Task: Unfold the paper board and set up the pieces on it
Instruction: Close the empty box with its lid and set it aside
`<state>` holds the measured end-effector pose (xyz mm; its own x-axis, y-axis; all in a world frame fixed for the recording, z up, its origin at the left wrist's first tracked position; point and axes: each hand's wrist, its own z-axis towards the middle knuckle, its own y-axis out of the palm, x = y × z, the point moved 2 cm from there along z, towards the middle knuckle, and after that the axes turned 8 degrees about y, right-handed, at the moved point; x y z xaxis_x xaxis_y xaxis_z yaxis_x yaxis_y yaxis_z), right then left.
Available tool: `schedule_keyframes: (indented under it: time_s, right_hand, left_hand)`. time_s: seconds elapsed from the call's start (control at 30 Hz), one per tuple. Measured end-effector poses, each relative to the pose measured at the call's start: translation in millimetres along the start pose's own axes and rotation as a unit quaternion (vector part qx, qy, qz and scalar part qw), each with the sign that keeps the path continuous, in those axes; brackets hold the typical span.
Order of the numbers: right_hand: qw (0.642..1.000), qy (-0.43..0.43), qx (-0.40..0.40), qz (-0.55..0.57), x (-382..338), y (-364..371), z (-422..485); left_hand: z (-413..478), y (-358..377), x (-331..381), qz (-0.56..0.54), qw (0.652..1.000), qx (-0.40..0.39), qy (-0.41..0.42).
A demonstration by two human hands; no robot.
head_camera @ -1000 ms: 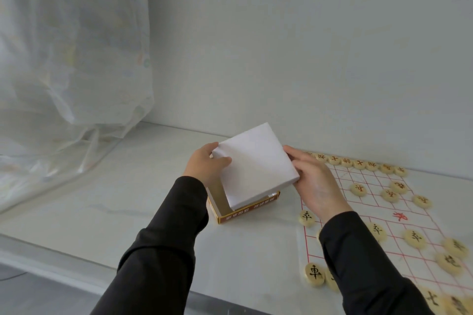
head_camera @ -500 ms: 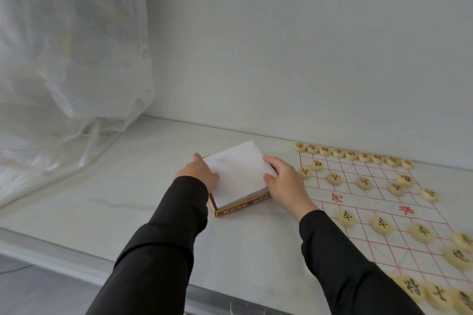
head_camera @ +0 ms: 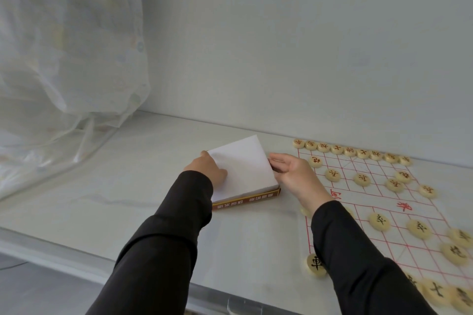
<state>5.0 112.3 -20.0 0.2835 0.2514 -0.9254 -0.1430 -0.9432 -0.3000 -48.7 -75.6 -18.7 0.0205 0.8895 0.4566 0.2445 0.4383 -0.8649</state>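
Lid (head_camera: 243, 163) lowered onto box (head_camera: 245, 198) | left hand (head_camera: 207, 169) grips left edge | right hand (head_camera: 294, 176) loosely touches right edge

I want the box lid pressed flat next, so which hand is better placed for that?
Left, probably. The left hand grips the white lid at its left edge, thumb on top; the right hand sits beside the lid's right edge, only its fingertips at the side.
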Motion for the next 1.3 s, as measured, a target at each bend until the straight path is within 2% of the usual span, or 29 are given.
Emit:
schedule_keyframes:
  time_s: [0.27, 0.73, 1.07, 1.3]
  right_hand:
    - [0.997, -0.003, 0.032, -0.064, 7.8, 1.2, 1.8]
    - [0.994, -0.012, 0.05, -0.094, 2.3, 2.2, -0.9]
    - [0.998, -0.014, 0.049, -0.038, -3.4, 0.5, -7.3]
    - [0.988, 0.029, 0.09, 0.121, 0.2, -11.3, 8.6]
  left_hand:
    - [-0.5, 1.5, 5.6, 0.027, 0.999, 0.013, 0.012]
    - [4.6, 8.0, 5.6, -0.084, 0.996, 0.01, -0.002]
    - [5.6, 9.4, 10.9, -0.112, 0.993, 0.032, -0.011]
    - [-0.3, -2.7, 19.8, -0.186, 0.977, 0.095, 0.038]
